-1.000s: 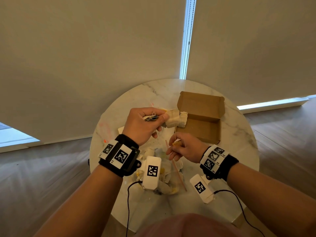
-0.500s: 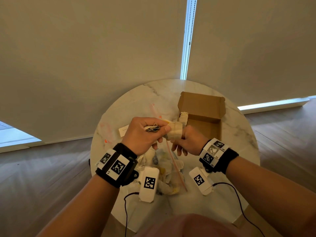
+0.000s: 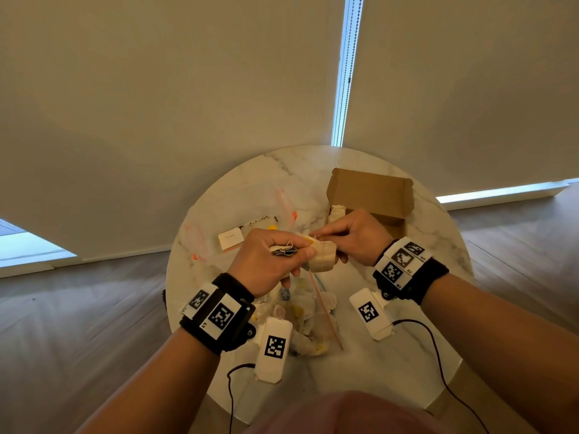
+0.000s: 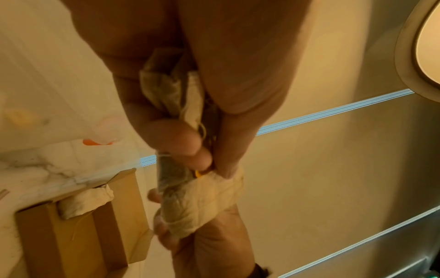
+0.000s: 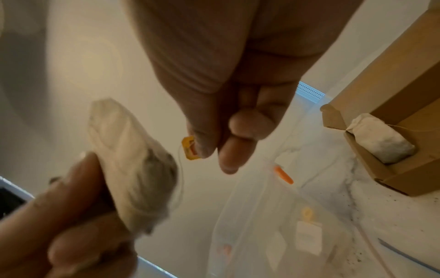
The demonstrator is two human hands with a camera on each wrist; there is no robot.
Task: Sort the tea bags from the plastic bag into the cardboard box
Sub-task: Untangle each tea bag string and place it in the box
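Observation:
My left hand [image 3: 297,253] grips a bunch of tea bags [image 4: 171,90] with their strings and tags. One pale tea bag [image 3: 322,260] sticks out of it to the right, also seen in the right wrist view [image 5: 133,161]. My right hand [image 3: 316,238] pinches that bag's small yellow tag [image 5: 190,148] between thumb and forefinger. The open cardboard box [image 3: 369,195] stands behind my right hand, with one tea bag [image 3: 337,212] in its near left corner. The clear plastic bag [image 3: 300,317] with several tea bags lies on the table under my hands.
The round marble table [image 3: 423,252] is small, its edge close on every side. A white card [image 3: 230,239] lies left of my hands. An orange zip slider [image 5: 283,175] sits on the plastic bag's edge. Cables hang from both wrist cameras.
My right hand has come up from over the plastic bag to the tea bag sticking out of my left hand and now pinches its yellow tag. My left hand has barely moved.

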